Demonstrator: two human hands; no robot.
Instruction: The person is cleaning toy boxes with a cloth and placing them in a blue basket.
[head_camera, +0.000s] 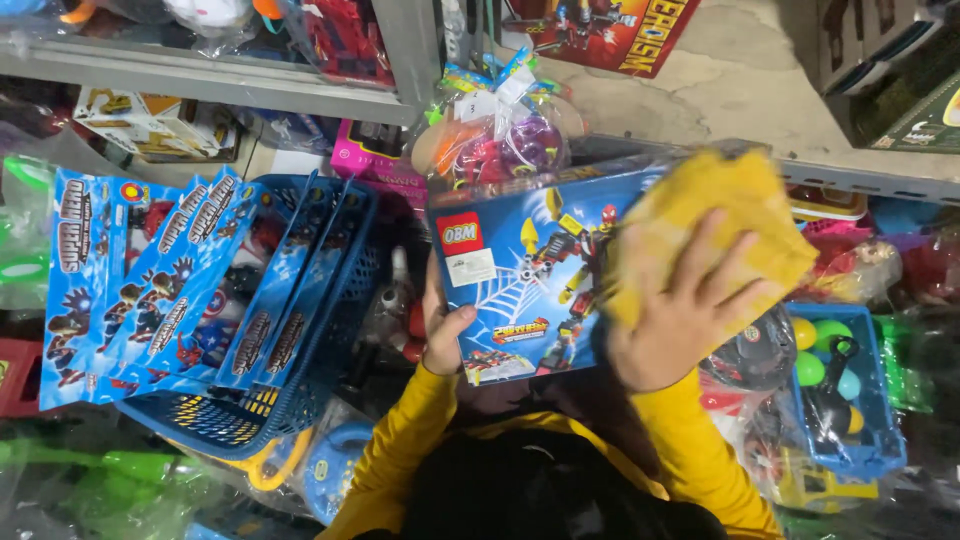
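Note:
My left hand (443, 335) grips the left edge of a blue toy box (520, 280) with a robot figure printed on it, thumb over the front. My right hand (680, 310) lies flat with fingers spread on a yellow cloth (715, 215), pressing it against the right part of the box. The box is held upright in front of me, above my yellow sleeves. The cloth hides the box's right end.
A blue plastic basket (290, 400) at left holds several blue carded toy packs (150, 280). Bagged toys (500, 140) sit behind the box. A blue bin (880, 440) with coloured balls stands at right. Grey shelves (250, 85) with more boxes run above.

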